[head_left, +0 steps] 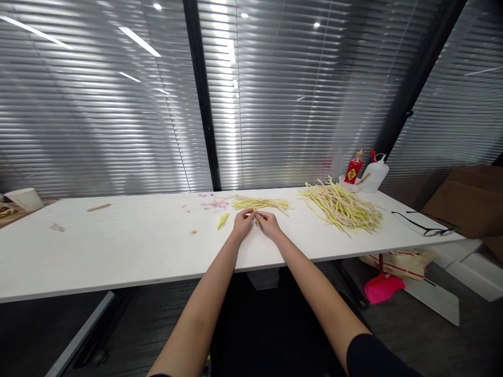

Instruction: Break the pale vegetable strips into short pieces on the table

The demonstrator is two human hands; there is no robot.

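Note:
Just above the white table (129, 246), my left hand (242, 222) and my right hand (269, 224) meet fingertip to fingertip. Both are closed in a pinch around something small, mostly hidden by the fingers. A short yellow bundle (222, 221) lies left of my left hand. Right behind the hands is a loose row of long yellow and pale strands (261, 203). Small pink and purple bits (220, 204), some looking like thin loops, are scattered behind and to the left. A large heap of yellow and pale strands (343, 208) rests to the right.
A red bottle (353, 168) and a white squeeze bottle (375, 174) stand at the back right. Eyeglasses (432, 230) lie at the right end. A brown stick (99, 208) and a white cup (24, 199) are on the left. Window blinds (267, 104) rise behind the table.

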